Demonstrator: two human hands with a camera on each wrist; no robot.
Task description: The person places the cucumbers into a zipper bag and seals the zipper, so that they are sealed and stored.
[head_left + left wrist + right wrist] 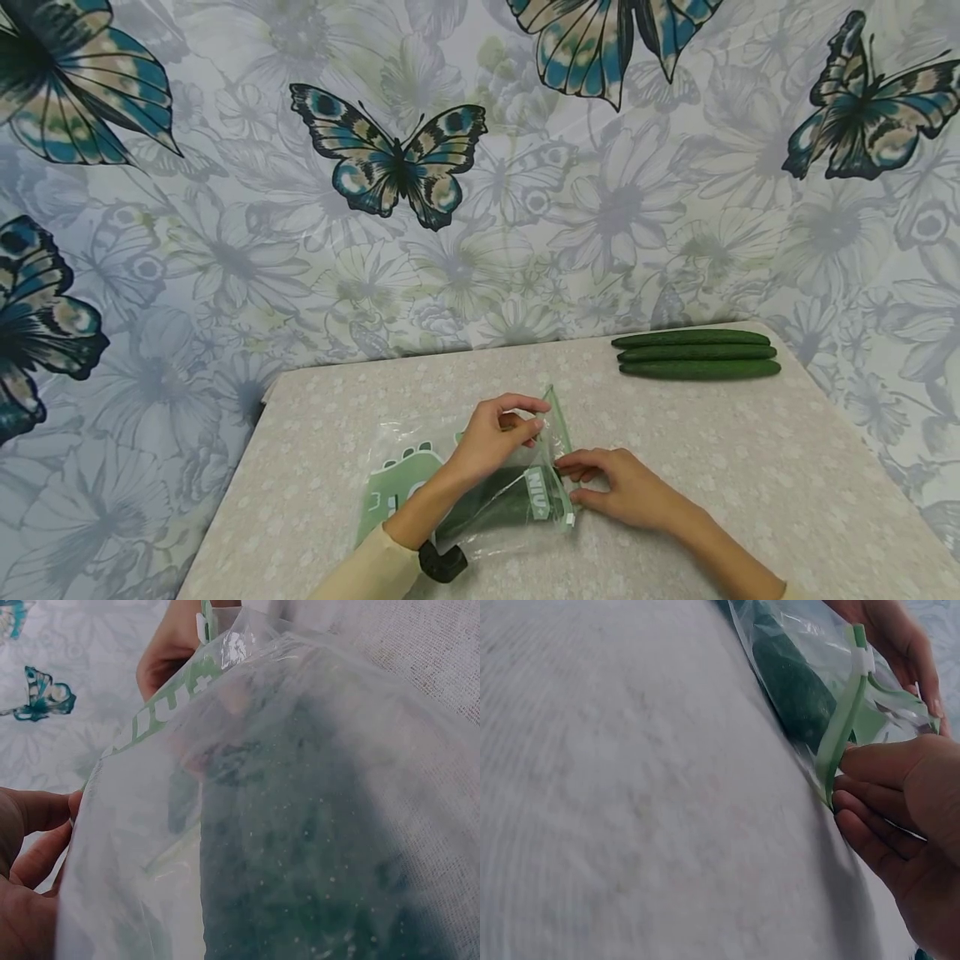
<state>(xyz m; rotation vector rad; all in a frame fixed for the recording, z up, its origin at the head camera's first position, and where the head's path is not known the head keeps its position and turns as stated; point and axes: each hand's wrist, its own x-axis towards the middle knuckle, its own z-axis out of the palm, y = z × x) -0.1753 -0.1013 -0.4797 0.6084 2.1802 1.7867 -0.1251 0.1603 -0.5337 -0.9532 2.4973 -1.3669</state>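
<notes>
A clear slider zip bag (480, 542) with green print and a green zip edge lies on the table, its mouth facing right and parted. Through the plastic shows dark green cucumber (300, 855) with pale specks, lying near the mouth. My left hand (491, 437) reaches over the bag and pinches the far part of the lip between thumb and fingers. At the near part of the mouth, my right hand (622, 487) holds the green zip edge (841, 727), fingertips right at the lip. The white slider (862, 660) sits at one end of the zip.
Three long cucumbers (697, 353) lie side by side at the table's back right. A pale patterned cloth covers the table (712, 433). Behind it hangs a floral backdrop (600, 217) with butterflies. A black wrist device (442, 562) sits at my left cuff.
</notes>
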